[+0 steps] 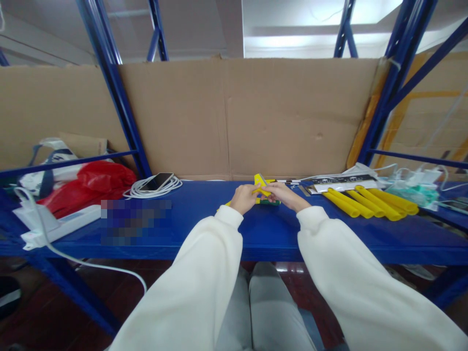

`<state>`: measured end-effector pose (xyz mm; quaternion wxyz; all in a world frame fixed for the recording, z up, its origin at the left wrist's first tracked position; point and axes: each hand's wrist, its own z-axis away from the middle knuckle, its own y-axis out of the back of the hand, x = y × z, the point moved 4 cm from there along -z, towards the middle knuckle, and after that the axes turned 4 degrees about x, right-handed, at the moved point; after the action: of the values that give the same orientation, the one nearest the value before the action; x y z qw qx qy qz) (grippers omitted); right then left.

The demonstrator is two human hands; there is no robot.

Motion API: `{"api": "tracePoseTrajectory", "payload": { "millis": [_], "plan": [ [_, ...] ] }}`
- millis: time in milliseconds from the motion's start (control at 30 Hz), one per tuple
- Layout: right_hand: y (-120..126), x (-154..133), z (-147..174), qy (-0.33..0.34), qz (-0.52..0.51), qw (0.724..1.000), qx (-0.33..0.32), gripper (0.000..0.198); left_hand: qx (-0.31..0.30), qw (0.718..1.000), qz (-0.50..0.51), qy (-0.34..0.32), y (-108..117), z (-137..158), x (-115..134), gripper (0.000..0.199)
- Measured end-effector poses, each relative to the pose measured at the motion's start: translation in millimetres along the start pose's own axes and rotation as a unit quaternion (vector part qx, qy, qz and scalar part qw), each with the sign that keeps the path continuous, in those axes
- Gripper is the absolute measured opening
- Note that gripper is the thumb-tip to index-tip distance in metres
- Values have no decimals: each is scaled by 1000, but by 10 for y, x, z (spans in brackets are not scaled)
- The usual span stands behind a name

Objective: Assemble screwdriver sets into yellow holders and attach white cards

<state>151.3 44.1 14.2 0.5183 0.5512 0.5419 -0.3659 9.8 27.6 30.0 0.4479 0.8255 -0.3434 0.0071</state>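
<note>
In the middle of the shelf top, both hands meet around a yellow scraper (260, 181), whose flared head points up and away from me and shows a thin grey edge. My left hand (244, 198) is closed on its left side. From the right, my right hand (282, 195) grips the same piece with bent fingers. Below the hands lies a small green and yellow item (269, 202), partly hidden by the fingers. To the right rest several yellow tube-shaped handles (373, 202) beside a black-and-white printed packet (340, 183).
A coiled white cable (153, 187) lies at the left with a phone (161, 181) on it. Beyond are a red bag (97, 183) and a white power strip (69, 226). Cardboard (256, 117) walls the back; blue posts (120, 97) flank it. Cables and clear plastic (413, 187) lie far right.
</note>
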Motion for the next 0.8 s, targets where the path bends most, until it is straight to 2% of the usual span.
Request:
{"api": "tracePoseTrajectory", "payload": {
  "millis": [333,567,800],
  "plan": [
    [-20,-11,24,2,-16,1000,-7,21,8,1000,-7,-8,-8,-1,-3,45],
    [-34,-26,43,-13,-9,1000,1,20,8,998,-40,-38,-26,11,2,41],
    [-3,-24,27,-35,-28,997,67,14,0,996,-54,-66,-42,21,38,40]
  ]
}}
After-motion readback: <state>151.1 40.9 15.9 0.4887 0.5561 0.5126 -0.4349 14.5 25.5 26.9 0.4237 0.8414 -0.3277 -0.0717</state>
